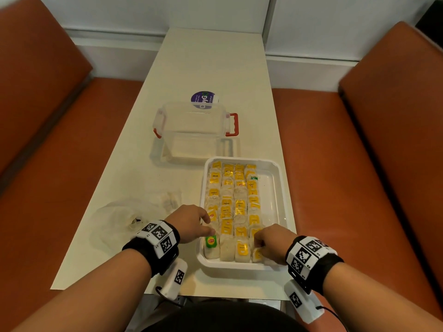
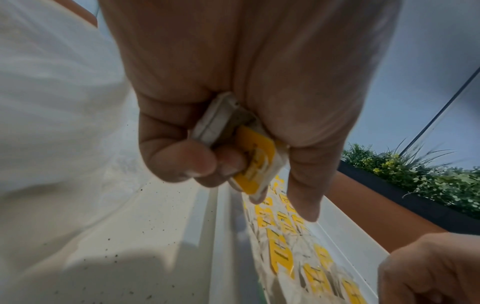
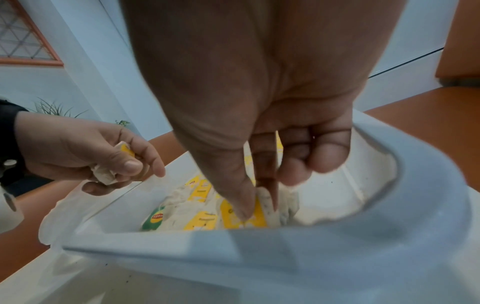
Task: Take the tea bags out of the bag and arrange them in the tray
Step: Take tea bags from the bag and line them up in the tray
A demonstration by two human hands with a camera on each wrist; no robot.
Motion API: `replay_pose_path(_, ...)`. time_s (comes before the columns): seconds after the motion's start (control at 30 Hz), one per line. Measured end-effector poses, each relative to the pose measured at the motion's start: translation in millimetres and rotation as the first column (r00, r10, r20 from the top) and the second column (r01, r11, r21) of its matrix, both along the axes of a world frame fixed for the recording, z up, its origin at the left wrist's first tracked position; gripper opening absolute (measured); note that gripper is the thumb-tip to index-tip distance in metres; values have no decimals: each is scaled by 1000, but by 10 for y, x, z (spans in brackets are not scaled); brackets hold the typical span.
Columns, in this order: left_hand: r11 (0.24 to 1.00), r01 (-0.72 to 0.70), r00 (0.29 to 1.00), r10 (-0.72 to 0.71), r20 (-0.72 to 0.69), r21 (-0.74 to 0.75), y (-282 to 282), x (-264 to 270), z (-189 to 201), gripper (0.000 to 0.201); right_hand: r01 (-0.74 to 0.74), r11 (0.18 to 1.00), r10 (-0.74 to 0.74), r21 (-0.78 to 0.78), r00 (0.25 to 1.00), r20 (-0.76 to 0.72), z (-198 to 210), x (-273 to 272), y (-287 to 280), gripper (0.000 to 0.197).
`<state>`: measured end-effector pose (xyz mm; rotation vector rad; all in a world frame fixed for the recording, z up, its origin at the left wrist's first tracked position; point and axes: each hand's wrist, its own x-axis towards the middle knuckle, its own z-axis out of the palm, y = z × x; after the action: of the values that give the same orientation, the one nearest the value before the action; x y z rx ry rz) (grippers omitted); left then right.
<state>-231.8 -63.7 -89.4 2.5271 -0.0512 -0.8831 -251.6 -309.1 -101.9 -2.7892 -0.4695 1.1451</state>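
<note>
A white tray [image 1: 275, 188] on the table holds several rows of tea bags [image 1: 233, 202] with yellow tags, plus a green-tagged one [image 1: 211, 242] at its near left corner. My left hand [image 1: 203, 224] hovers over the tray's near left edge and grips a small bunch of tea bags [image 2: 249, 156] in curled fingers. My right hand [image 1: 257, 240] is down in the tray's near right part. Its thumb and forefinger pinch a yellow-tagged tea bag [image 3: 259, 209] at the end of the front row. The crumpled clear plastic bag [image 1: 115, 224] lies on the table left of my left wrist.
A clear plastic box [image 1: 194, 130] with red latches stands beyond the tray, with a purple round sticker [image 1: 203, 99] behind it. The narrow cream table [image 1: 191, 63] runs between two orange benches [image 1: 335, 164]. The tray's right strip [image 1: 269, 195] holds no bags.
</note>
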Motion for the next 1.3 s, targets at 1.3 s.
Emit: replay_pose_path(1.3, -75, -853, 448, 403, -798, -517, -125, 67, 451, 32, -55, 748, -232, 661, 912, 339, 1015, 384, 784, 8)
